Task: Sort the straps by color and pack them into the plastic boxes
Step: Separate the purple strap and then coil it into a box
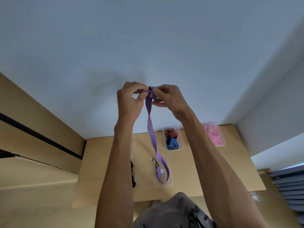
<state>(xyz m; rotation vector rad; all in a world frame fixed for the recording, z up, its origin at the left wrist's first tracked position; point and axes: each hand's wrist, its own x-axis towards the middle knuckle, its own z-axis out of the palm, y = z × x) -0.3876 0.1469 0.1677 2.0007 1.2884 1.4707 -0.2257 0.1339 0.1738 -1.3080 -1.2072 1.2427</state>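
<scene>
Two hands are up in front of the pale wall, and in the single head view we have them raised high above the wooden table [205, 170], close together, almost knuckle to knuckle. Our left hand [130, 100] is curled tight, thumb and fingers pinched on the rolled top end of the purple strap [152, 129], where red and blue stripes show in the bundle. Our right hand [166, 99] is closed on the same roll from the other side, fingertips pressing the wrapped turns. From that grip the strap hangs straight down with a twist or two, and its lower end loops inside the near clear box [170, 182], where a black hook [154, 161] and a small white tag sit at the strap's tip. Farther back on the table, the middle clear box [181, 148] holds a red-and-black striped strap [171, 133] and, just beside it, a blue-and-black striped strap [171, 143]. Off to the right, against the wall, a third clear box [222, 143] holds pink straps [213, 136]. Something black [133, 176] lies on the table behind our left forearm; we cannot tell what it is.
</scene>
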